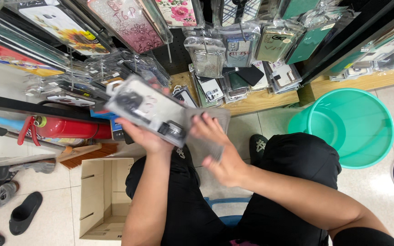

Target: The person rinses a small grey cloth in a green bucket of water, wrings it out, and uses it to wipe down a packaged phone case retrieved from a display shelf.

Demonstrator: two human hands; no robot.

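Two hands: both raised over the lap, in front of the hanging cases.
Left hand [144,136]: grip clamped under a stack of clear plastic-bagged phone cases [149,109], held tilted.
Right hand [217,148]: fingers closed on a grey glittery case in a clear sleeve [213,136], touching the stack's right end.
Nearby: green plastic bucket [365,127], open cardboard box [101,200], red fire extinguisher [69,128] on the floor.

A clear-bagged phone case [147,109] with dark camera cutouts is lying tilted, well above the cardboard box [105,200], overlapping a second translucent packet [211,130].
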